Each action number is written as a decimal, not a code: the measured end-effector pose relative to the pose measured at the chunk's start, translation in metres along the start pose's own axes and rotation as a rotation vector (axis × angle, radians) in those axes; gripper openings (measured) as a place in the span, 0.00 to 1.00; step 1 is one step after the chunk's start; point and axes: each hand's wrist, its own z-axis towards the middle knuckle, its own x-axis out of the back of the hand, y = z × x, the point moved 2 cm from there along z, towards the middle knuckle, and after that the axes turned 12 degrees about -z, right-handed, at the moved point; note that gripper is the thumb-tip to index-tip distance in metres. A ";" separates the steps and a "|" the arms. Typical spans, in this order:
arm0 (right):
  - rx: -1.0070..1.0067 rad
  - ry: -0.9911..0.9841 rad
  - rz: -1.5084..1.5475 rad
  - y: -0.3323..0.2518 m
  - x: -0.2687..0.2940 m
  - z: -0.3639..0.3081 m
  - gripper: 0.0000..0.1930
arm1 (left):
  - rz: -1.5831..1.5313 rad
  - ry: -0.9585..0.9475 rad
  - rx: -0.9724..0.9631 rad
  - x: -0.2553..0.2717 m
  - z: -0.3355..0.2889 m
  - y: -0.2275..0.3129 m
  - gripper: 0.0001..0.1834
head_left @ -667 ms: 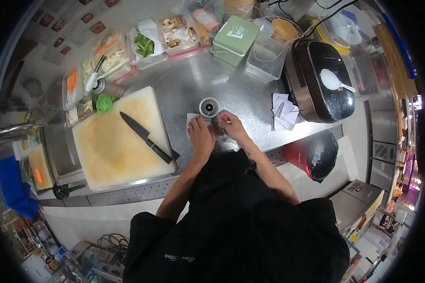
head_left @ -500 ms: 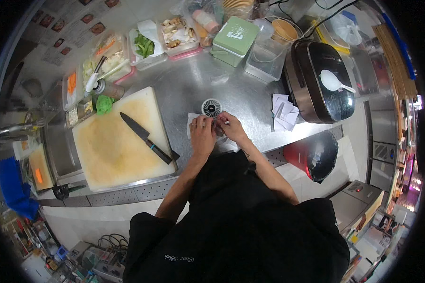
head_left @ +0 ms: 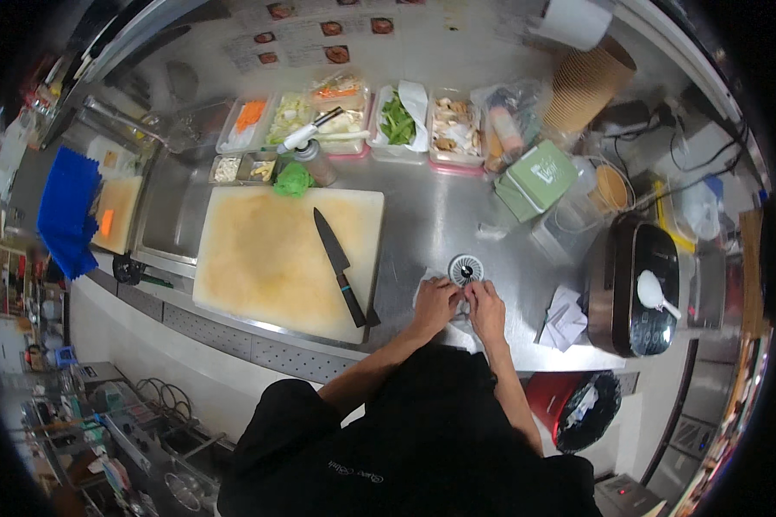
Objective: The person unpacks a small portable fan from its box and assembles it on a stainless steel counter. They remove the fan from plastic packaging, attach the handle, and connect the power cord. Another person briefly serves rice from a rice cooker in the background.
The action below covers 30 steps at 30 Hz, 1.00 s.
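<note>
A: Hand state?
B: Your left hand (head_left: 440, 300) and right hand (head_left: 485, 303) have fingers curled in, nearly meeting. Can't tell what, if anything, they grip; fingertips are hidden.
A: Fan?
B: Round white slotted plastic fan head (head_left: 466, 270) sits just beyond your fingers, over the brushed-steel counter (head_left: 422, 202).
A: Failure modes?
B: Uneven push on its near edge could tip it. Loose white sheet, paper or cloth (head_left: 428, 277), beside your left hand could slide or block the slots. Long black-bladed knife (head_left: 335, 250) on the thick white stained cutting board (head_left: 263, 250) points its handle toward your left forearm; a wide elbow could knock it.
</note>
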 end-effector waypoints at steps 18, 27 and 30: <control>-0.033 -0.029 0.118 0.026 -0.015 -0.009 0.08 | -0.531 0.111 0.244 -0.043 -0.008 -0.037 0.09; -0.225 -0.248 -0.170 0.060 0.042 -0.046 0.14 | -0.978 0.087 0.435 -0.043 -0.002 -0.035 0.07; -0.209 -0.125 -0.213 0.068 0.053 -0.057 0.14 | -0.964 0.053 0.470 -0.037 -0.001 -0.027 0.09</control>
